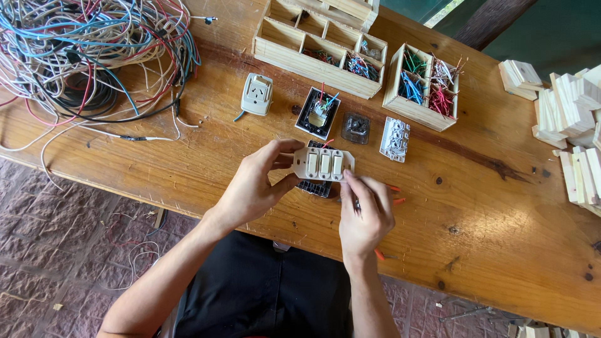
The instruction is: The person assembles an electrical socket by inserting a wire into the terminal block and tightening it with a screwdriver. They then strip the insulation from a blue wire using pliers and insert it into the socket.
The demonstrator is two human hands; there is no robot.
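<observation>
My left hand [256, 184] grips the left end of a cream three-rocker switch plate [323, 164], held just above the wooden table [501, 213]. A black switch box [315, 187] lies under the plate, partly hidden. My right hand [366, 216] is closed around a thin tool with an orange handle [379, 255]; its fingertips touch the plate's lower right corner. The tool's tip is hidden by my fingers.
A big tangle of coloured wires [87, 56] fills the back left. A white socket [257, 94], an open black box with wires [318, 113], a dark module [355, 128] and a white switch part [395, 139] lie beyond my hands. Wooden compartment boxes [313, 47] [421, 87] hold wire pieces; wood blocks [573, 119] pile at right.
</observation>
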